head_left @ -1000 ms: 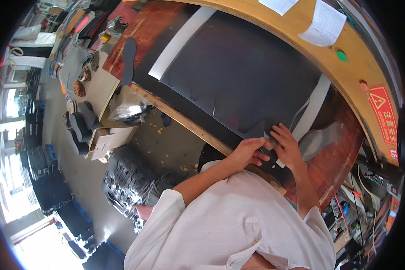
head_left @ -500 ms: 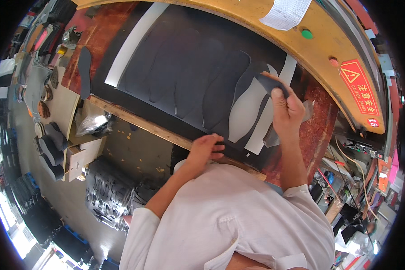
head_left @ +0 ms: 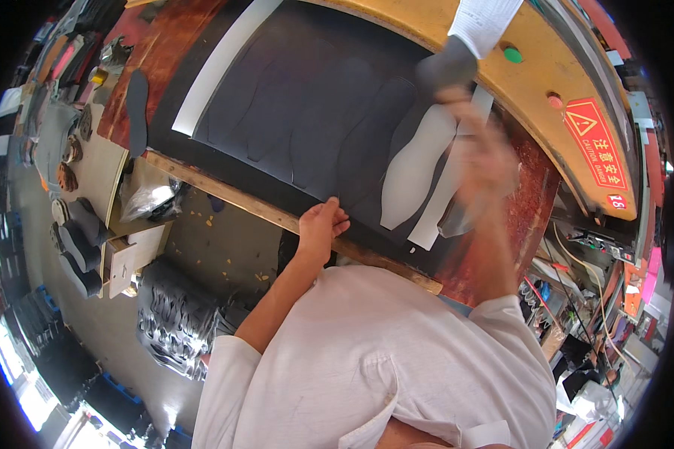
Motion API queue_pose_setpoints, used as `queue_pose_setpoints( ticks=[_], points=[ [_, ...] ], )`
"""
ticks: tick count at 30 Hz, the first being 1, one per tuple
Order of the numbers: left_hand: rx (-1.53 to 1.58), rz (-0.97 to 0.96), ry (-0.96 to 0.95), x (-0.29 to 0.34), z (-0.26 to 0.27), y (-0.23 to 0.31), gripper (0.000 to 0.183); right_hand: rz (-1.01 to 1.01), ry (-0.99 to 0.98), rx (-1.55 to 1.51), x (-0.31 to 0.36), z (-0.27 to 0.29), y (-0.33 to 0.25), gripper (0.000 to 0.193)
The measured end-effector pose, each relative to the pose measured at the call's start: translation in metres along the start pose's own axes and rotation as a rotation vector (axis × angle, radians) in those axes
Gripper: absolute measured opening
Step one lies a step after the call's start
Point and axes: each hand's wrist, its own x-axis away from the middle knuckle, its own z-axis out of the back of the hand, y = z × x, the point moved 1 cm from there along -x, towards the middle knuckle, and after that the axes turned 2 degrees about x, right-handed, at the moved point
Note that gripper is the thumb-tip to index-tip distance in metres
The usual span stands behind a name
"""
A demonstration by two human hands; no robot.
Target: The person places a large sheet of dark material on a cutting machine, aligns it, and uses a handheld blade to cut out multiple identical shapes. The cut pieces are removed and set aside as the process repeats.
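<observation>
A dark sheet (head_left: 277,97) with curved, sole-shaped cut lines lies on the black work surface. My left hand (head_left: 323,227) is at its near edge, thumb and fingertips pinched on the sheet. Whether a single cut piece is between them is hard to see. My right hand (head_left: 483,157), smeared by motion, is over the right part of the table. From its fingers a dark insole (head_left: 448,66) extends toward the machine, also blurred. A pale sole-shaped area (head_left: 419,168) shows to the left of my right hand, beside a white strip (head_left: 433,217).
A yellow machine beam (head_left: 535,82) with a green button and a warning label curves across the far right. Another white strip (head_left: 225,67) borders the sheet's left. One dark insole (head_left: 137,112) rests at the table's left end. Bundled dark pieces (head_left: 176,314) are below.
My right hand has moved away from me with the dark insole, up toward the machine beam. My left hand has shifted left and forward, its fingers closing at the sheet's near edge.
</observation>
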Motion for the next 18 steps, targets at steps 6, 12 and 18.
queue_pose_setpoints(
  ticks=[6, 12, 18],
  points=[
    [0.413, 0.0, -0.189, 0.008, -0.002, 0.022, 0.023, 0.061, -0.625, 0.134, 0.063, -0.132, 0.039, 0.045],
    [0.431, 0.036, -0.32, -0.004, -0.001, 0.018, 0.023, 0.189, -0.508, 0.133, 0.07, -0.13, 0.053, 0.052],
    [0.275, 0.033, -0.213, -0.015, 0.006, 0.008, 0.028, -0.755, -0.156, -0.034, 0.001, -0.074, 0.047, 0.047]
  ],
)
